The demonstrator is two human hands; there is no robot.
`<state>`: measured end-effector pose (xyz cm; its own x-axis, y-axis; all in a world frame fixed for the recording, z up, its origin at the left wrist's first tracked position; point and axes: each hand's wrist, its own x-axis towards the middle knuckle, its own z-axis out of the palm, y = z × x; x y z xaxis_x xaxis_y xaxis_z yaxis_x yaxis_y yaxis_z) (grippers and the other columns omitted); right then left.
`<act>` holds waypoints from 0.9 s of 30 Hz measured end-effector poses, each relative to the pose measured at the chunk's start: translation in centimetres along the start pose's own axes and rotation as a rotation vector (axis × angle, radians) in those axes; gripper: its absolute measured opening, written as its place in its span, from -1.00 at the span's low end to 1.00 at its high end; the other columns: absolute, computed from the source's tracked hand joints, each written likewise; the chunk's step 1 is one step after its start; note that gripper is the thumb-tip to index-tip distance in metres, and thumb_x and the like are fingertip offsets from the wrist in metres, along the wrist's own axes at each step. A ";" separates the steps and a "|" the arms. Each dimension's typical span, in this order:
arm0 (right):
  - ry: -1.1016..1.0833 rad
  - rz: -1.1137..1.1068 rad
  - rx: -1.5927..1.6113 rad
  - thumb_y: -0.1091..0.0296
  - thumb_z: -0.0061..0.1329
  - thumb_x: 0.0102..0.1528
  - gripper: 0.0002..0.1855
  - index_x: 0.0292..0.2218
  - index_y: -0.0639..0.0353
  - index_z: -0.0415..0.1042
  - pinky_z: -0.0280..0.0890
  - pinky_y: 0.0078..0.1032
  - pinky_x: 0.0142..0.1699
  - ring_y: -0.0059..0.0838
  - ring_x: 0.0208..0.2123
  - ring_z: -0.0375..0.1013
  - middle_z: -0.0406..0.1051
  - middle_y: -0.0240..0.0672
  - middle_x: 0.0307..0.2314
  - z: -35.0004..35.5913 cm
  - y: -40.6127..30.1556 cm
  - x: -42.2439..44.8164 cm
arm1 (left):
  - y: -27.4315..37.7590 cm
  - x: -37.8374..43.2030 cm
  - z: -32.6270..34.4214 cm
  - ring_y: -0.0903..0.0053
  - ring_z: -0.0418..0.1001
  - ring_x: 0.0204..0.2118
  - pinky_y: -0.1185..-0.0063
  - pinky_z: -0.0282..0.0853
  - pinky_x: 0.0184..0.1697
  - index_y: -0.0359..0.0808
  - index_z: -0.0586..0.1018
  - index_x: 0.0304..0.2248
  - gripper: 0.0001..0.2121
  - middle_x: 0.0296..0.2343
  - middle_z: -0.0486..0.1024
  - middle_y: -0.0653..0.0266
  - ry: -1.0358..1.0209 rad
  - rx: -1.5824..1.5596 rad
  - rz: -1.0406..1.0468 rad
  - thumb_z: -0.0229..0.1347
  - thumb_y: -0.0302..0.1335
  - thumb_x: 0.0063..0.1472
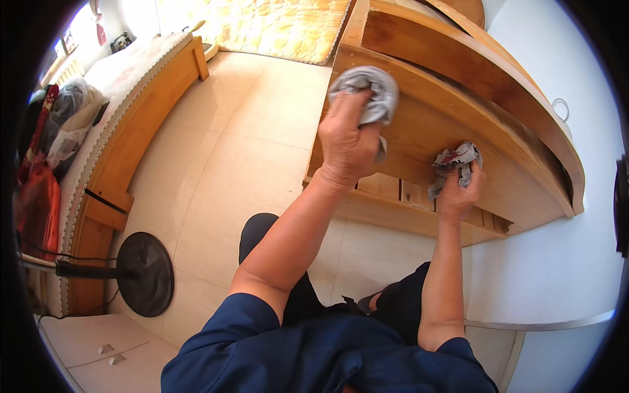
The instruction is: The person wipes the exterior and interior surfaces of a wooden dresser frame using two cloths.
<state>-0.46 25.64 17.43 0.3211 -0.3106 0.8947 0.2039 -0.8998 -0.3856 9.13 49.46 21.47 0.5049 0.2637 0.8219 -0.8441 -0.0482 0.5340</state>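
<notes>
My left hand [350, 132] grips a bunched grey cloth [371, 88], raised in front of the upper left part of a wooden furniture piece [417, 118]. Some blur softens this hand, and I cannot tell whether the cloth touches the wood. Lower and to the right, my right hand [459, 194] has its fingers closed around a crumpled grey cloth [459, 157] with dark red markings. Behind it lies the broad plain wooden panel of the same piece. Along the panel's lower edge runs an opening with wooden slats [378, 186].
A bed with a wooden frame [152, 132] runs along the left, with bags and clothes [64, 127] on it. A round black stand base [145, 274] rests on the tiled floor [236, 147]. A yellow quilted mattress [275, 29] lies beyond. A white wall [550, 265] borders the right.
</notes>
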 end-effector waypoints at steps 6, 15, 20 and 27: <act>-0.032 -0.007 -0.072 0.63 0.09 0.00 -0.54 -0.02 0.31 0.45 0.33 -0.30 0.04 -0.13 -0.13 0.45 0.42 -0.10 -0.19 -0.5 0.0 0.1 | 1.0 -0.7 0.2 0.16 0.54 -0.23 0.47 0.46 -0.15 -0.43 0.57 -0.17 -0.68 -0.26 0.53 -0.01 -0.162 -0.043 0.015 0.13 -0.73 0.00; -0.005 0.008 0.018 0.62 0.08 0.05 -0.55 0.01 0.35 0.44 0.32 -0.39 0.04 -0.23 -0.12 0.45 0.44 -0.15 -0.20 0.1 -0.1 -0.2 | 1.2 1.0 -0.3 0.60 0.46 -0.25 0.62 0.41 -0.15 -0.41 0.55 -0.13 -0.75 -0.30 0.54 0.26 0.014 -0.106 -0.185 0.12 -0.70 0.17; -0.036 -0.004 -0.047 0.64 0.07 -0.01 -0.53 -0.01 0.33 0.45 0.32 -0.32 0.04 -0.15 -0.13 0.44 0.41 -0.11 -0.20 -0.7 0.2 0.0 | 1.2 0.6 0.2 0.54 0.50 -0.26 0.58 0.42 -0.14 -0.40 0.54 -0.13 -0.73 -0.31 0.55 0.19 -0.035 -0.079 -0.152 0.13 -0.70 0.15; -0.002 0.026 0.012 0.63 0.07 0.00 -0.55 -0.02 0.32 0.46 0.32 -0.30 0.04 -0.11 -0.13 0.43 0.42 -0.09 -0.20 0.2 -0.1 -0.3 | 0.1 0.9 -0.2 0.24 0.56 -0.34 0.45 0.48 -0.25 -0.34 0.55 -0.16 -0.69 -0.33 0.56 0.12 -0.027 -0.068 -0.169 0.14 -0.69 0.05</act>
<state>-0.38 25.83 17.16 0.3282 -0.3335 0.8838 0.2070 -0.8875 -0.4117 9.48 49.90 22.24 0.6446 0.2365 0.7270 -0.7566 0.0605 0.6511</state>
